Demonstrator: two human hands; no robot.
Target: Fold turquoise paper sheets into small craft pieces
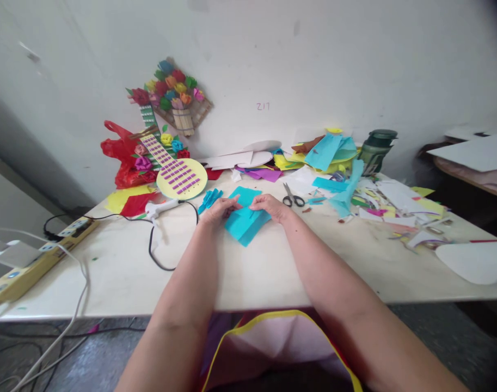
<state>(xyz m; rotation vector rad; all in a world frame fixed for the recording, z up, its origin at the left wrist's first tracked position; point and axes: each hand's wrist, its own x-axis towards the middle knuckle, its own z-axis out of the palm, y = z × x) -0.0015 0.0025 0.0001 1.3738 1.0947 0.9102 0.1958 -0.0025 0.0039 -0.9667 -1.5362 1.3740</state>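
Note:
Turquoise crepe paper (247,233) lies in overlapping pieces on the table in front of me. Over its left part, my left hand (222,210) is closed in a pinch on the paper. My right hand (272,206) pinches the same paper from the right, its fingertips a short gap from the left ones. Whether they grip a sheet's edge or a small separate piece is too fine to tell. Cut turquoise pieces (210,200) sit just left of my left hand. Black-handled scissors (293,200) rest beyond my right hand, apart from it.
A white glue gun (161,208) with a black cord lies left, near a yellow power strip (56,254). Behind stand a round-bodied paper craft (182,178) and a flower basket craft (183,121). Paper scraps (395,201) and a green bottle (378,152) occupy the right.

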